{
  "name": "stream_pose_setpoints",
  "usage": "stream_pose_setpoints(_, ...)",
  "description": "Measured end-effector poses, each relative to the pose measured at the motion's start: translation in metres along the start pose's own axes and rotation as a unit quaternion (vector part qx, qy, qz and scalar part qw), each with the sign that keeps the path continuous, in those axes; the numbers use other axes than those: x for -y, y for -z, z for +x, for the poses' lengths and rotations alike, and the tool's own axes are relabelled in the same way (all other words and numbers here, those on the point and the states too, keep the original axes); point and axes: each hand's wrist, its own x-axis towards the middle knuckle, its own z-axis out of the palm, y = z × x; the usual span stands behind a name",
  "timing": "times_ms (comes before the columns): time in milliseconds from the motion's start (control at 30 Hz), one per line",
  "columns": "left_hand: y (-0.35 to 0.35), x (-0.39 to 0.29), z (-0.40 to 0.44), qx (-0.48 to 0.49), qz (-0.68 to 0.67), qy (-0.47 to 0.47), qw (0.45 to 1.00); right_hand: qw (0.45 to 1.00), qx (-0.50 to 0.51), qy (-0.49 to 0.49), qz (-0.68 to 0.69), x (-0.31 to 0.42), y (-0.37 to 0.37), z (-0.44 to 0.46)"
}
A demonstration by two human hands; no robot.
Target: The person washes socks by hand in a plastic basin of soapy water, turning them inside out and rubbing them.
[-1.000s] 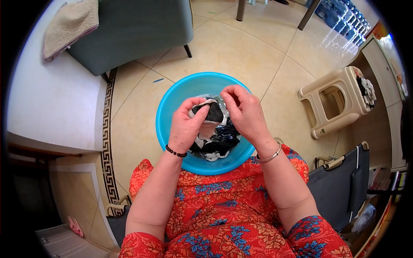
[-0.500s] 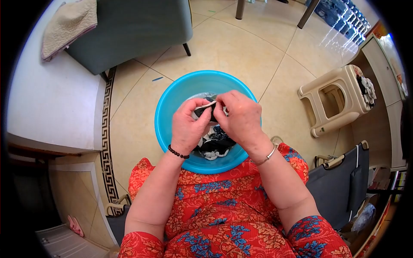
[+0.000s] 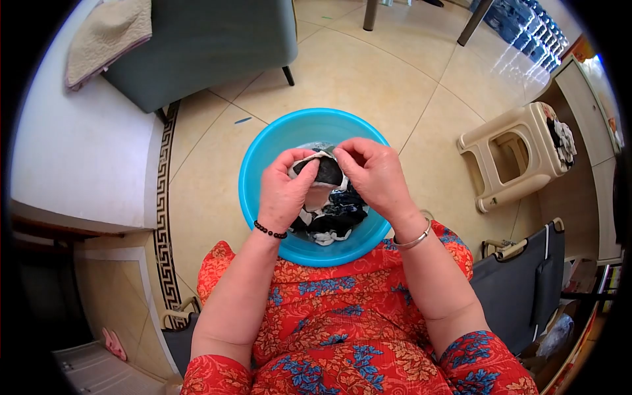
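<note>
A small black and white cloth [image 3: 328, 172] is held above a round blue basin [image 3: 266, 141]. My left hand [image 3: 282, 191] pinches its left edge between thumb and fingers. At the cloth's upper right edge, my right hand [image 3: 376, 178] is closed in a pinch on the rim. Beneath them, wet black and white clothes [image 3: 345, 217] lie in the basin with some water. The basin is on the tiled floor, right in front of my lap.
A beige plastic stool [image 3: 513, 155] with crumpled cloths [image 3: 561, 141] on it stands at the right. A dark folding chair [image 3: 517, 289] is at the lower right. A grey-green sofa [image 3: 210, 52] stands at the upper left, and bottled water [image 3: 520, 33] at the upper right.
My hands came together over the cloth, then moved slightly apart, and its dark face is spread wider than half a second ago. My right fingers now touch its upper right edge.
</note>
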Motion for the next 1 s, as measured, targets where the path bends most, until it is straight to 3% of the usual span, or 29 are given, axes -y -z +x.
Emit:
stream_pose_setpoints(233, -0.002, 0.003, 0.000, -0.006, 0.020, -0.012, 1.000, 1.000, -0.009, 0.012, 0.000, 0.008, -0.003, -0.004)
stream_pose_setpoints(400, -0.005, 0.001, -0.003, 0.002, 0.036, -0.022, 0.999, 0.975, -0.060, 0.101, -0.186, 0.007, -0.007, -0.005)
stream_pose_setpoints(500, -0.005, -0.001, -0.003, 0.007, 0.060, -0.025, 0.998, 0.989, -0.075, 0.040, -0.118, 0.010, -0.007, -0.005)
stream_pose_setpoints(733, -0.004, -0.003, -0.002, -0.005, 0.055, -0.005, 0.998, 0.994, -0.108, 0.012, -0.032, 0.011, -0.002, 0.000)
stream_pose_setpoints(833, -0.003, 0.000, -0.001, -0.007, 0.062, -0.019, 0.998, 0.995, -0.068, 0.048, -0.051, 0.011, 0.000, 0.000)
stream_pose_setpoints(900, -0.004, 0.004, -0.001, -0.004, 0.071, -0.033, 0.997, 0.988, -0.031, 0.121, -0.088, 0.011, -0.006, -0.004)
stream_pose_setpoints(1000, -0.006, 0.006, -0.002, -0.018, 0.086, -0.036, 0.995, 0.972, -0.038, 0.172, -0.158, 0.011, -0.008, -0.005)
